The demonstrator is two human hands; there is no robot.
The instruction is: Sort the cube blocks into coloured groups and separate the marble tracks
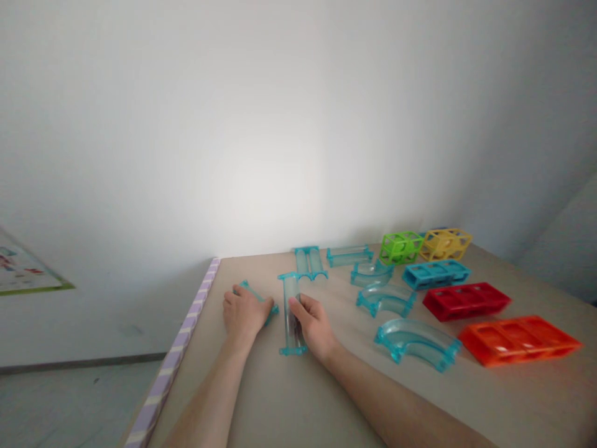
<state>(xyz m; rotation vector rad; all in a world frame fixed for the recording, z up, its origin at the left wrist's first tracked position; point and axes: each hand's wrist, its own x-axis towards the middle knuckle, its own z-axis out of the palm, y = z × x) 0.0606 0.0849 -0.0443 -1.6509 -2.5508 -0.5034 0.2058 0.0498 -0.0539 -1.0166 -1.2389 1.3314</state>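
My right hand [317,323] grips a straight translucent teal track piece [290,305] by its right side, thumb on top. That piece lies lengthwise away from me, and its far and near ends both show. To its left, my left hand [242,312] is closed over another translucent teal track piece [252,290]. Only a corner and one edge of this second piece stick out; the palm and fingers cover the rest, so its full shape is hidden. Just beyond my hands, two straight teal track pieces [303,261] lie side by side.
Near the wall lies another straight teal track piece [349,256]. Curved teal pieces [417,339] run down the right. Past them are an orange block frame [520,339], a red one [466,300], a blue one [436,274], green [401,247] and yellow [445,244] cubes. Striped trim [186,323] edges the table's left.
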